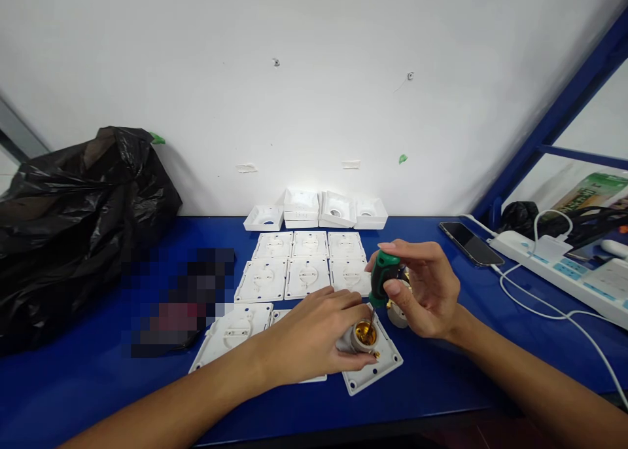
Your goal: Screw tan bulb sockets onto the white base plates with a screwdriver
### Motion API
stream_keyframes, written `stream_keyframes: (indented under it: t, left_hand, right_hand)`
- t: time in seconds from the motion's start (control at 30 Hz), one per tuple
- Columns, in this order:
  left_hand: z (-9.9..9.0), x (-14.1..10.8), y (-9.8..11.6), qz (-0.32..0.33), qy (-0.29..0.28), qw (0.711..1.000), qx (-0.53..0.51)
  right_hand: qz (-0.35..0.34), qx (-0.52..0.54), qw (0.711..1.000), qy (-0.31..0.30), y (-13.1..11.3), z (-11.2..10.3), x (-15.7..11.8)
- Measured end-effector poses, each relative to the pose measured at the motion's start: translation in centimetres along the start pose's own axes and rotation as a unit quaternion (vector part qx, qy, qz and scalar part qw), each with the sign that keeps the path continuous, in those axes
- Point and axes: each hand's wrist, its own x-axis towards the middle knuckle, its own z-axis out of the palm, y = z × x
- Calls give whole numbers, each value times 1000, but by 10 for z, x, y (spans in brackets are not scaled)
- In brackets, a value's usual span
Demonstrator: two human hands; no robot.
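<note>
A: Eyes on the screwdriver [384, 280]! Which way is it pointing?

B: Downward, shaft [373, 315] reaching into the mouth of a lamp socket [360, 348] near the table's front edge. The long axis is steep, just off upright, with the green-and-black handle leaning right and away from the wearer. The very tip is hard to make out.

A: And the hands?

B: Right hand [428, 292] pinches the handle, thumb on its side, index finger over the top. Left hand [318, 324] is wrapped around the socket, steadying it on a white square plate [354, 382], set askew on the blue table [422, 390].

A: Containers?

B: The socket's a little cup itself: brass-coloured lining, mouth up, shaft inside. Back by the wall, shallow white boxes [263, 218] sit in a row, some stacked, round holes showing in their floors. Over on the left, a bulging black plastic bag [93, 207]; what's in it, I can't tell.
</note>
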Motion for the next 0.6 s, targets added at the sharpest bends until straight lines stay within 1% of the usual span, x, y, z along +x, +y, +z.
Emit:
stream_keyframes:
  t: [0.23, 0.43, 0.6]
  left_hand:
    - [0, 0, 0, 1, -3, 1000, 4]
    - [1, 0, -2, 5, -6, 1000, -13]
    - [0, 0, -2, 3, -11, 1000, -18]
  right_hand:
    - [14, 0, 1000, -6, 2, -1, 1]
    - [-12, 1, 1000, -6, 1, 0, 3]
    - [-19, 3, 1000, -8, 1, 1, 3]
